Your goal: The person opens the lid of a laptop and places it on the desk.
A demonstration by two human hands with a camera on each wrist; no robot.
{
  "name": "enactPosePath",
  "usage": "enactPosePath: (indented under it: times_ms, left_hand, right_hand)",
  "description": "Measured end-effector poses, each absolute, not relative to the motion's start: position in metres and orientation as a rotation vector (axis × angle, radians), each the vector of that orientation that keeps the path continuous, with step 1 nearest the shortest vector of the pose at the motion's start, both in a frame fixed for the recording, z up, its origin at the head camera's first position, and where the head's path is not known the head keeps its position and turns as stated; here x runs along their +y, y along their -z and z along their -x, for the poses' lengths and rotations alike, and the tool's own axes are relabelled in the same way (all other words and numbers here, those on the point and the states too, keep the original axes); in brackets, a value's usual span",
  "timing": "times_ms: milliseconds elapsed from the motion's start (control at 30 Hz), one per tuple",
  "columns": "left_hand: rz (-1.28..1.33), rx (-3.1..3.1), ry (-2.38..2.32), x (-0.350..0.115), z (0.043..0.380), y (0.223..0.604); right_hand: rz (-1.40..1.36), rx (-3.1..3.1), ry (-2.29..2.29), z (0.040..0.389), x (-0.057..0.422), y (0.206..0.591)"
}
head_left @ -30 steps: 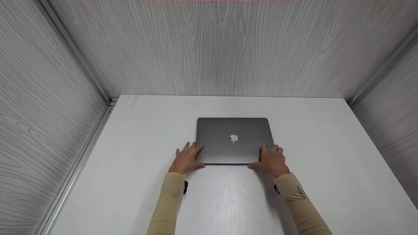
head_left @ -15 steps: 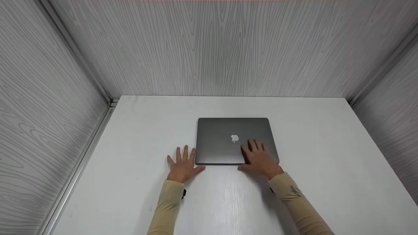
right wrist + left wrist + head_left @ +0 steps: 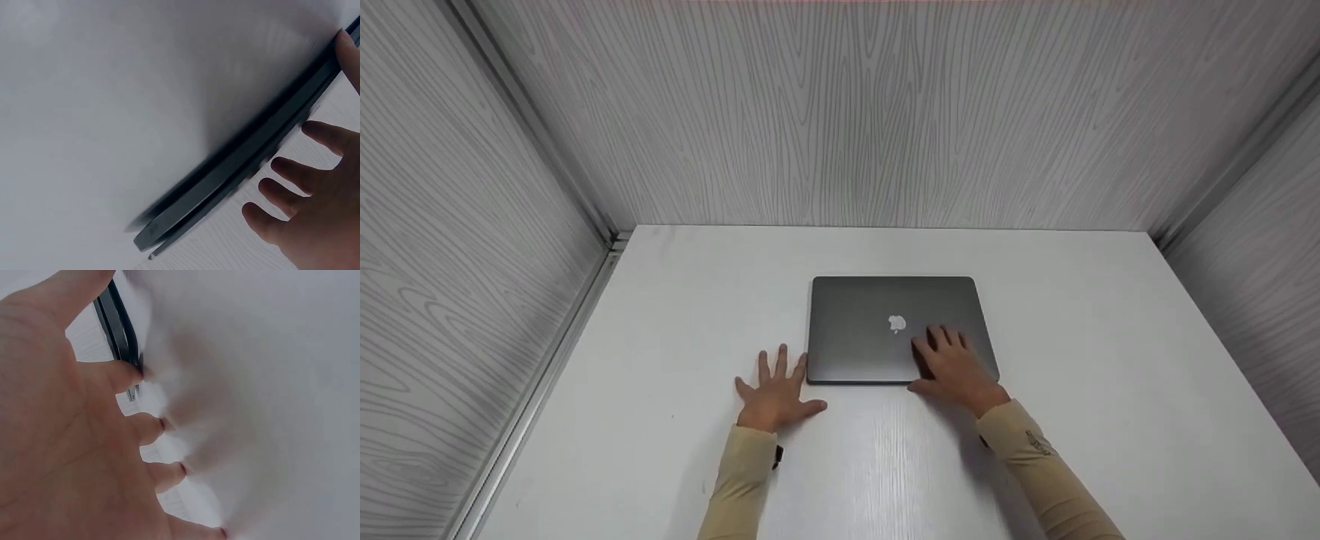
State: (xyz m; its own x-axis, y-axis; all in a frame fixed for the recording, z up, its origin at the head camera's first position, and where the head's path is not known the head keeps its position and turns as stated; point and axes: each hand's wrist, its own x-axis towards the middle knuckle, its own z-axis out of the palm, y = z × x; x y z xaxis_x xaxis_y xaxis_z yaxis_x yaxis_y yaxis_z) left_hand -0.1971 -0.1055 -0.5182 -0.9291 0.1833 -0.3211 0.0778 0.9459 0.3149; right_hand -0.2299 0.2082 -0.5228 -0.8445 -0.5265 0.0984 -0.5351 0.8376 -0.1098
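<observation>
A closed grey laptop [image 3: 859, 330] with a white apple logo lies flat on the table, its front edge toward me. My left hand [image 3: 772, 397] is spread on the table just left of the laptop's front-left corner, its fingers fanned out. In the left wrist view, the index fingertip is right beside the laptop's edge [image 3: 117, 323]. My right hand [image 3: 956, 373] rests over the right front part of the lid, its fingers extended toward the logo. The right thumb [image 3: 350, 56] is at the laptop's front edge. Seen from the right wrist, a thin gap runs along the laptop's side.
A white table [image 3: 697, 300] carries the laptop. Grey wood-grain panels [image 3: 840, 112] rise behind it and on both sides, with a metal frame rail [image 3: 540, 375] along the left. Tan sleeves [image 3: 739, 480] cover both forearms.
My left hand has let go of the laptop's left corner and spread onto the table, nearer me. The right hand has shifted inward from the right edge onto the lid. The laptop stays put.
</observation>
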Motion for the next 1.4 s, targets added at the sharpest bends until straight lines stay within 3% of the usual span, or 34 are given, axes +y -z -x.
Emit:
enactPosePath:
  times_ms: [1400]
  left_hand:
    - [-0.323, 2.857, -0.31, -0.1, 0.169, 0.515]
  right_hand:
    - [-0.961, -2.621, -0.146, 0.228, 0.212, 0.522]
